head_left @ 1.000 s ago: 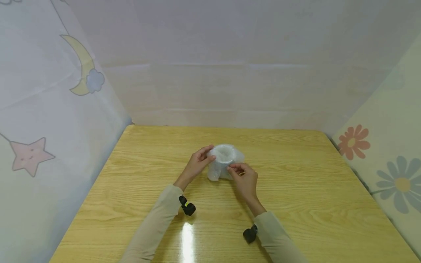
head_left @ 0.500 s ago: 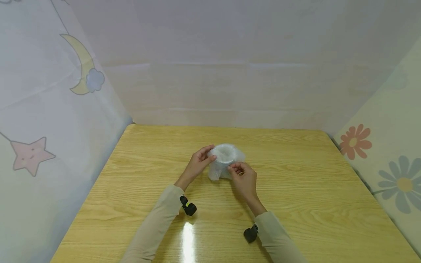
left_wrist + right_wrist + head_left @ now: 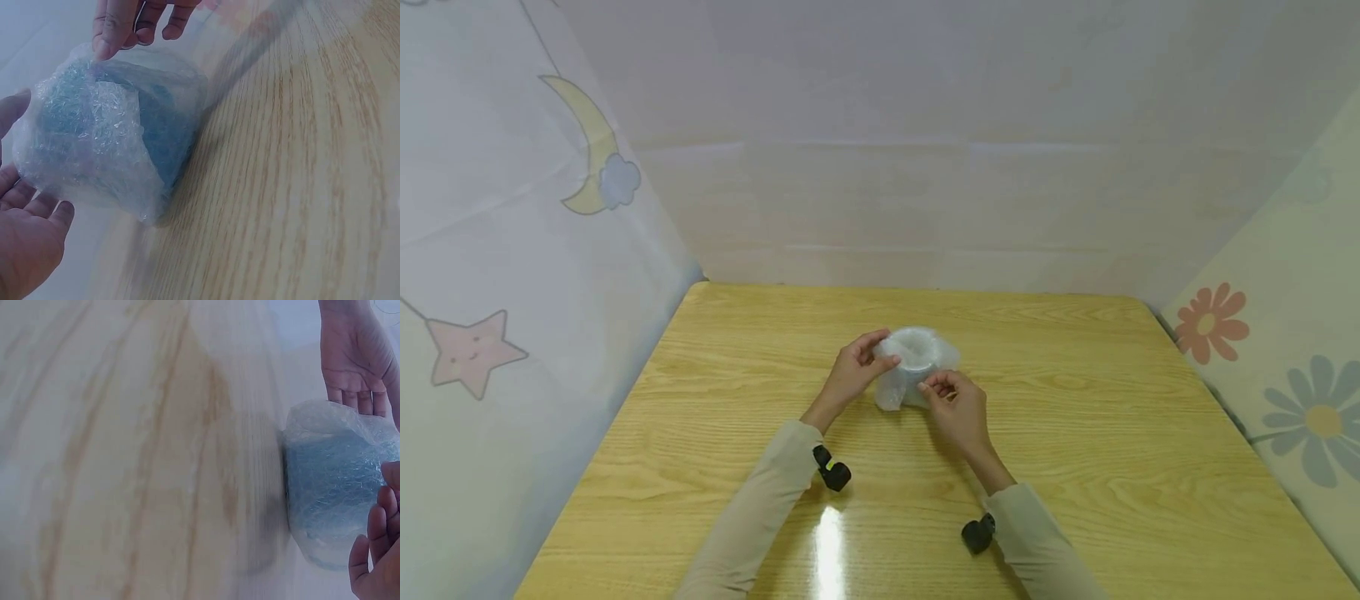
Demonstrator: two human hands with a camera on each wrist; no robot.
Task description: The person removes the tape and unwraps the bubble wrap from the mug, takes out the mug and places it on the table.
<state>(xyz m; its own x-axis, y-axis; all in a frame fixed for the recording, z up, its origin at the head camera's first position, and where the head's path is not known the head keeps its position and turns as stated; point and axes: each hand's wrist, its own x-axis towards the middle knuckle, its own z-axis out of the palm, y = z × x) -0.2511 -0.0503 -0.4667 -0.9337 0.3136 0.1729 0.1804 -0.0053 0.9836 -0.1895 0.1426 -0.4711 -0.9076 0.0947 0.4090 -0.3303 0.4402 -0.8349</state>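
Note:
A round, cup-like thing wrapped in clear bubble wrap (image 3: 891, 390) stands on the table, its ring-shaped top facing up. Through the wrap it looks bluish in both wrist views, and what lies inside cannot be made out. My left hand (image 3: 852, 369) holds it at the left, thumb on the near rim and fingers round the far side. At the near right, my right hand (image 3: 958, 410) pinches the bubble wrap between thumb and forefinger. A loose flap of the bubble wrap (image 3: 119, 125) runs down the side in the left wrist view.
The wooden table (image 3: 1112, 417) extends on all sides of the wrapped thing. Printed cloth walls stand at the left, back and right. Each sleeve cuff carries a small black camera (image 3: 835, 475).
My left thumb has shifted slightly to the right along the rim. My right hand stays almost where it was, and the wrapped thing has barely moved.

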